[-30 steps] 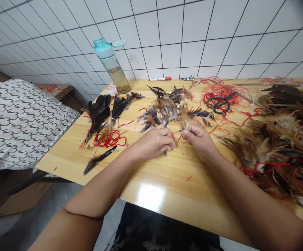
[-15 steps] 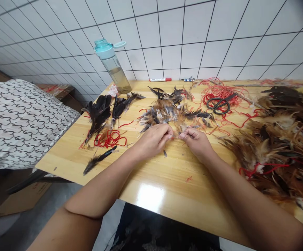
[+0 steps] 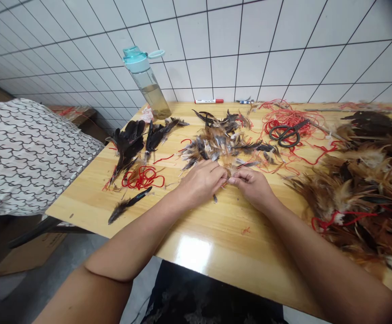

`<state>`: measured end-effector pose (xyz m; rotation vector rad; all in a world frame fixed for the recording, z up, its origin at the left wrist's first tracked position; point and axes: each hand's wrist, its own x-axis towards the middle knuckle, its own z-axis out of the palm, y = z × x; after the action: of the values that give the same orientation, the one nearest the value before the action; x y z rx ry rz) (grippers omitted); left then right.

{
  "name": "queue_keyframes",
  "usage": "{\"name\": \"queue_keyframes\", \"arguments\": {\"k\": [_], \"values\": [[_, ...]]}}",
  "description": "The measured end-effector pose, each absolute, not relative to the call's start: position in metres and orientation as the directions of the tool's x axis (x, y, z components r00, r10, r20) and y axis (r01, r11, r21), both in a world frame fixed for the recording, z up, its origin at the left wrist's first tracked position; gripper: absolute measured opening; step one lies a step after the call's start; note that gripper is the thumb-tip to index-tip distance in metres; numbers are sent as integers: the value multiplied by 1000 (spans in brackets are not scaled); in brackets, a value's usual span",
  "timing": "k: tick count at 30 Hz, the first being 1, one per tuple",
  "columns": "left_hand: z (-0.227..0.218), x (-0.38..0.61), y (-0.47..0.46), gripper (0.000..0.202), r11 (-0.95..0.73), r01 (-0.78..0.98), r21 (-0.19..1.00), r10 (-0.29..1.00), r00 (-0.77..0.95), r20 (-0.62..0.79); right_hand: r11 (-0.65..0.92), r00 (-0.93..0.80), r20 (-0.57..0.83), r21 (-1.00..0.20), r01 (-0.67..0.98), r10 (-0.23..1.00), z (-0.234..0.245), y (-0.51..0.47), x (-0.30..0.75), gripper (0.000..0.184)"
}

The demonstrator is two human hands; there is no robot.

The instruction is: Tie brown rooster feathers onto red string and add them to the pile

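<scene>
My left hand (image 3: 204,181) and my right hand (image 3: 252,185) meet at the near side of a loose pile of brown and grey feathers (image 3: 218,137). Thumb and fingers of each are pinched together. A small light-brown feather (image 3: 230,164) rises from between the fingertips, its lower end covered by them. What the left fingers grip is hidden behind the knuckles. One small dark feather (image 3: 215,198) lies on the table just under the left hand.
Black scissors (image 3: 286,134) rest on tangled red string (image 3: 285,118). A large heap of brown feathers (image 3: 361,180) fills the right side. Dark feather bundles (image 3: 128,145) and a red cord coil (image 3: 143,177) lie left. A water bottle (image 3: 148,85) and a marker (image 3: 209,101) stand near the wall.
My hands have drawn closer, the fingertips now almost touching. The left hand has shifted slightly right and its fingers have curled over more. The view has tilted a little.
</scene>
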<state>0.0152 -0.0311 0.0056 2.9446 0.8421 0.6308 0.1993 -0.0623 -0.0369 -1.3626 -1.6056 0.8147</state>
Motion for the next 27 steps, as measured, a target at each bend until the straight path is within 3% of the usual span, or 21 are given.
{"name": "queue_keyframes", "arguments": {"k": [8,13,18,22,27], "values": [[4,17,-37,26,-858,513,-11,472,798,375,213,-89,194,-878,429,977,-38,-63,199,15],[11,14,-31,17,-856,500,129,496,728,474,158,-45,153,-900,405,987,-36,-64,197,16],[23,0,-16,12,-739,640,209,603,492,628,31,56,40,-988,152,998,-28,-65,201,25],[21,-8,-8,12,-757,609,236,632,593,499,-46,92,-48,-999,-18,995,-25,-63,207,34],[11,-13,-2,17,-780,574,250,626,722,295,-70,89,-76,-995,-66,993,-24,-61,210,40]]}}
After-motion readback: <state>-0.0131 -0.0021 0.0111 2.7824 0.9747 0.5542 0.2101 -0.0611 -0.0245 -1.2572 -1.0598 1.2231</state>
